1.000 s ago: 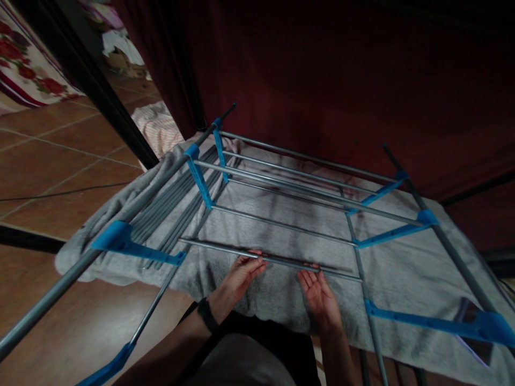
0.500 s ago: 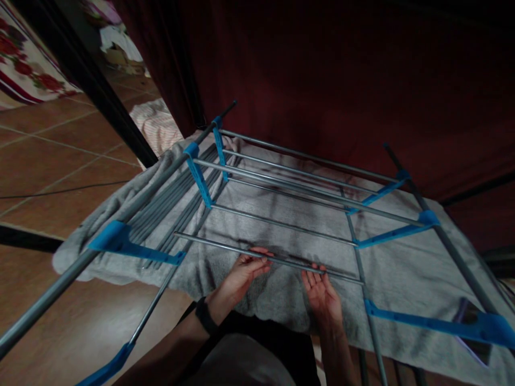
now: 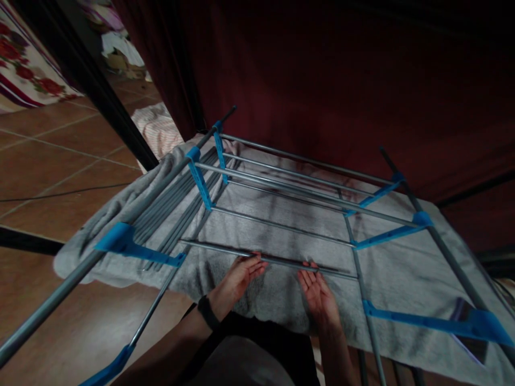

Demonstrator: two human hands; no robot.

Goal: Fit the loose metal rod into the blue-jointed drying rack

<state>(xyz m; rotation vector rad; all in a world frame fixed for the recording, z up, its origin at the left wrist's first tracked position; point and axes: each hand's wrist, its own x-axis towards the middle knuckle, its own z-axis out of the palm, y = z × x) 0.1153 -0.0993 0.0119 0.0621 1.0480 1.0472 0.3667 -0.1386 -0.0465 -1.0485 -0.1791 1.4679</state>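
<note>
A thin metal rod [image 3: 281, 262] lies across in front of me, above a grey blanket. My left hand [image 3: 238, 279] holds it left of its middle, with the thumb and fingers close together. Palm up, my right hand [image 3: 318, 295] supports the rod on its fingers farther right. Around both hands stands a partly assembled drying rack of grey tubes [image 3: 309, 188] and blue plastic brackets. The rod's left end is near the left blue bracket [image 3: 140, 250] but apart from it. Its right end is close to the right-hand tube [image 3: 358, 262]; contact there is unclear.
Several loose grey tubes [image 3: 169, 198] lie on the blanket [image 3: 249, 225] at the left. A phone-like dark object [image 3: 469, 340] is partly hidden behind the right blue bracket [image 3: 434, 323]. A dark red curtain [image 3: 306, 80] hangs behind, and a black post [image 3: 92, 86] slants at the left.
The rod has shifted slightly, its left end a little lower and to the right. Both hands have moved slightly left along with the view and still hold it.
</note>
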